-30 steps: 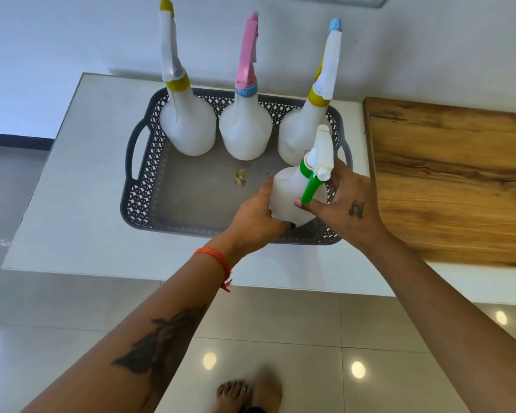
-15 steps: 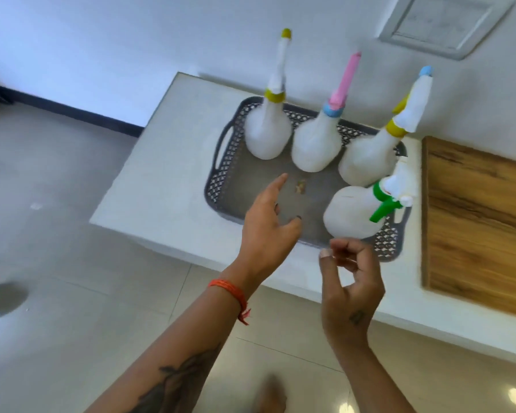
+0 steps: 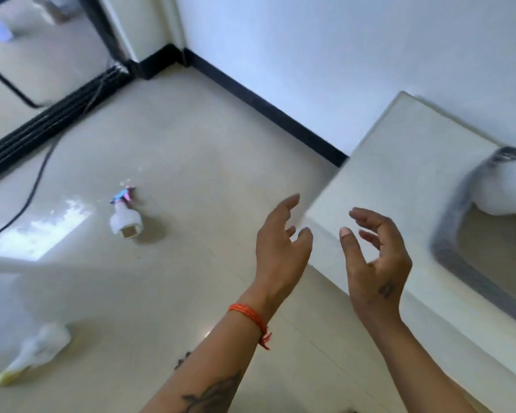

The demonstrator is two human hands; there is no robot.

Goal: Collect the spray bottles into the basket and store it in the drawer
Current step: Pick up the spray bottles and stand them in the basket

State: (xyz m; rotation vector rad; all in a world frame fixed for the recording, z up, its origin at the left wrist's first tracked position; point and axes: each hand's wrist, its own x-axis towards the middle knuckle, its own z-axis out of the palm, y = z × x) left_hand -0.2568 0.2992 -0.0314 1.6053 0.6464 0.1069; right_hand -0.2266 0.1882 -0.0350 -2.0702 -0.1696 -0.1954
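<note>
Both hands empty. Our left hand [image 3: 280,248] and right hand [image 3: 373,257] hang in the air at the near-left corner of the white countertop [image 3: 399,180], fingers loosely spread and part-curled, gripping nothing, touching nothing.

Task things, all placed off that countertop:
- Dark grey perforated plastic basket [image 3: 447,248] sits on top, toward its right end, cut off by the frame edge. At least one white plastic bottle body [image 3: 504,189] stands inside it; blur hides the rest.
- White plastic spray bottle with a pink-and-blue trigger head [image 3: 125,217] stands upright on the pale tiled floor [image 3: 191,162], well left of the countertop and well apart from both hands.
- Second white spray bottle with a yellowish nozzle [image 3: 27,356] lies on its side on the floor, further left and nearer us, heavily blurred.
- Drawer not in view.

Our read: collecting is partly done, two floor bottles left, upright one is likely next.

Risks:
- Black cable [image 3: 39,174] runs over the floor beyond the upright bottle; stepping that way we could snag it.
- Floor looks glossy, so a clipped bottle would likely slide or tip.
- Grabbing the trigger head could fire a squirt; if the bottles hold liquid, a wet tile becomes a slip risk.
- The lying bottle may leak at the nozzle when lifted.
- A fuller basket gets top-heavy with those tall bottles; carry it level by both handles or they topple.
</note>
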